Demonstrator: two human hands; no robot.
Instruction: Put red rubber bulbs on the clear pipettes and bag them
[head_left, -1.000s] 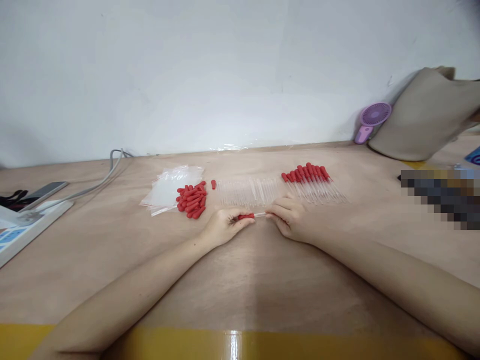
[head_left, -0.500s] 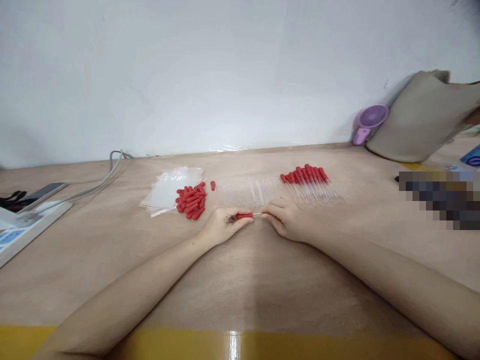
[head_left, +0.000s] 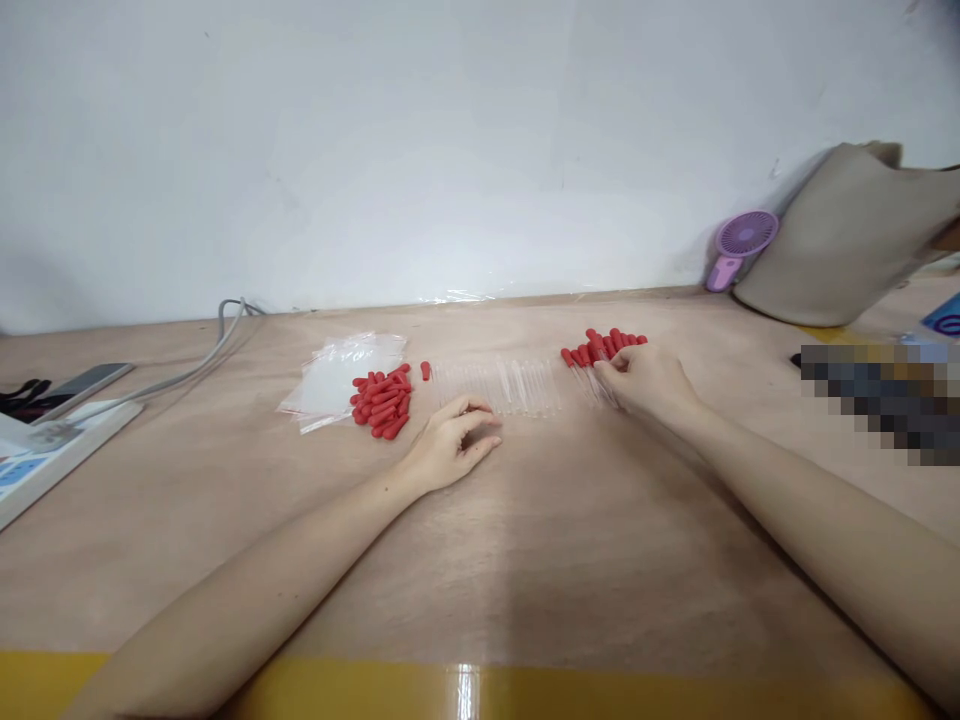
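My left hand (head_left: 455,443) rests on the table with thumb and fingers apart, holding nothing. Just beyond it lies a row of clear glass dropper tubes (head_left: 517,385). Beside that hand is a heap of red rubber bulbs (head_left: 382,402), with one single red bulb (head_left: 426,371) lying apart. My right hand (head_left: 649,382) is over the group of droppers with red bulbs (head_left: 581,356), its thumb and fingertips pinched on a dropper (head_left: 598,350) there. That hand covers part of the group's glass tubes.
Clear plastic bags (head_left: 330,375) lie behind the bulb heap. A white power strip (head_left: 67,460) with a grey cable (head_left: 191,377) and a phone (head_left: 94,380) are at the left. At the right back stand a purple handheld fan (head_left: 742,240) and a beige bag (head_left: 825,240).
My right hand has moved right with the dropper, from in front of the tubes to the dropper group. My left hand has let go of the red bulb and opened.
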